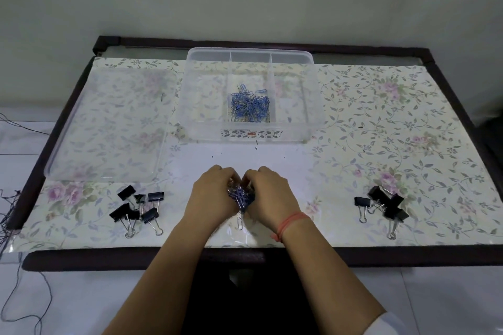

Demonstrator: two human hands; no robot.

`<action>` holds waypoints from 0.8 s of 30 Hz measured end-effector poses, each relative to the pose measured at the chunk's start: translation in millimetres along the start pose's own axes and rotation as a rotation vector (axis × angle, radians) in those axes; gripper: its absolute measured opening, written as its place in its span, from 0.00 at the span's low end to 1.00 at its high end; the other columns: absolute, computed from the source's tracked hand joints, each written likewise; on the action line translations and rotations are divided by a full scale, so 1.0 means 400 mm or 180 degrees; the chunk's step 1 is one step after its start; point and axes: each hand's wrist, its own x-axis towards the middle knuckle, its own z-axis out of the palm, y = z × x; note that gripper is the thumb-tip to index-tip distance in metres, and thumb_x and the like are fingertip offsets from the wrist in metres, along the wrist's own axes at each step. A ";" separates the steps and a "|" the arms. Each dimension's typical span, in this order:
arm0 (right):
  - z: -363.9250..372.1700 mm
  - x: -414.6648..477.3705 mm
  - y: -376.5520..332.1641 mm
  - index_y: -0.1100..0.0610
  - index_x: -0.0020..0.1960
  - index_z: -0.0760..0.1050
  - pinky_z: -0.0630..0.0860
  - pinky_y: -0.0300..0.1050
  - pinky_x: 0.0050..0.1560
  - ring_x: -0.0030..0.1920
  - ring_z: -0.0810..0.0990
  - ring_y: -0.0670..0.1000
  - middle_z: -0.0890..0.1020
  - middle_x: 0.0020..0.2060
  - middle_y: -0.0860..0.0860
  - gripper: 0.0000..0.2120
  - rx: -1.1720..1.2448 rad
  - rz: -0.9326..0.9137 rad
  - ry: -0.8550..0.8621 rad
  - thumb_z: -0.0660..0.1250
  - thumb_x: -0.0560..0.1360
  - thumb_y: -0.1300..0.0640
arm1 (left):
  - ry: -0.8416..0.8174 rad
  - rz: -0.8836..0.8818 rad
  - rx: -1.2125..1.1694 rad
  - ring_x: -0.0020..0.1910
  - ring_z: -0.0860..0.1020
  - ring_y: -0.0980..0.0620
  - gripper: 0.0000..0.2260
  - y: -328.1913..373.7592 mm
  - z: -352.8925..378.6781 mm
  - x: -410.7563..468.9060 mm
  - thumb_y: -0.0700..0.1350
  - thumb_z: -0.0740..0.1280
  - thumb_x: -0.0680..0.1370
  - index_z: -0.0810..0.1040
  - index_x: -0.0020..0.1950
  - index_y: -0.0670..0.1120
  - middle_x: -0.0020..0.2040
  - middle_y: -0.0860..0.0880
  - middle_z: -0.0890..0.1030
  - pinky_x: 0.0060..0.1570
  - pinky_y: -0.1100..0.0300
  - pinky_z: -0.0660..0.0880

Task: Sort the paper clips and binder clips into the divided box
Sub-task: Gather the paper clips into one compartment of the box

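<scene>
Cupped between the left hand (215,193) and right hand (268,193), a bunch of blue paper clips (241,196) is gathered just above the table's near edge. Transfer to the divided box (190,106), middle compartment, seems next; spills must be avoided. Binder clips (138,208) lie unsorted.

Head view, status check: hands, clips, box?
Left hand and right hand cupped around blue paper clips. More in divided box middle compartment. Binder clips untouched both sides. Path clear.
</scene>
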 end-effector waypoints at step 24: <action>-0.216 0.081 -0.075 0.57 0.40 0.82 0.75 0.45 0.38 0.40 0.81 0.56 0.84 0.37 0.55 0.04 0.0223 -0.0237 0.1124 0.70 0.65 0.62 | 0.1035 0.0033 -0.0560 0.40 0.79 0.47 0.10 0.142 -0.177 0.079 0.34 0.70 0.65 0.84 0.42 0.44 0.39 0.46 0.83 0.35 0.61 0.69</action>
